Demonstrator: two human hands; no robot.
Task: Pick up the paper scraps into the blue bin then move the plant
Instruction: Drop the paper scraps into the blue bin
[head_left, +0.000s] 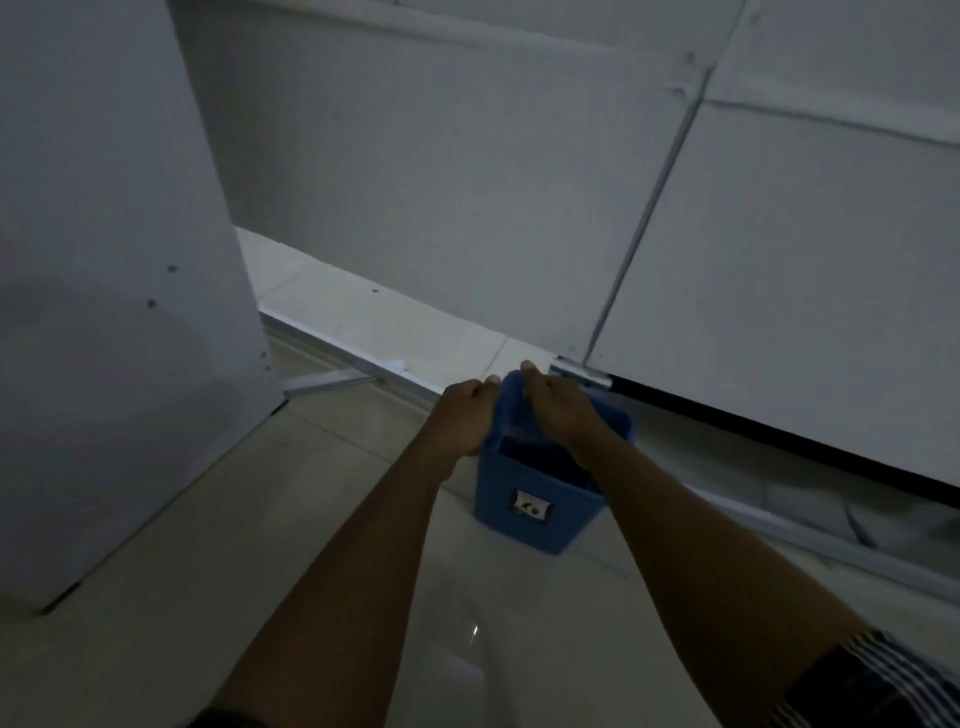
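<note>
Left arm: bare, stretched forward from the lower left of the view towards the bin, the wrist bent slightly inward.
Left hand (467, 415): at the bin's far left rim, knuckles up, fingers curled together around the rim; the fingertips are hidden behind the plastic, so how tight the grip is cannot be told.
Right arm: bare forearm, reaching forward from the lower right; a striped sleeve (872, 680) shows at the bottom right corner.
Right hand (558, 405): over the bin's far rim, just beside the left hand, fingers bent together and hooked down on the rim; the thumb tip pokes up above the edge.
Hands, count: two, both on the bin, nearly touching each other.
Bin (535, 499): one, blue, standing on the floor (260, 545) near its far edge, close to the metal track (343, 351) under the white panels (441, 182); open at the top, dark inside, contents not visible; a small label on the near wall.
Scraps (395, 364): one pale bit, perhaps paper, lying by the track left of the bin; too dim to be sure.
Plant: not in view.
Light: dim.
</note>
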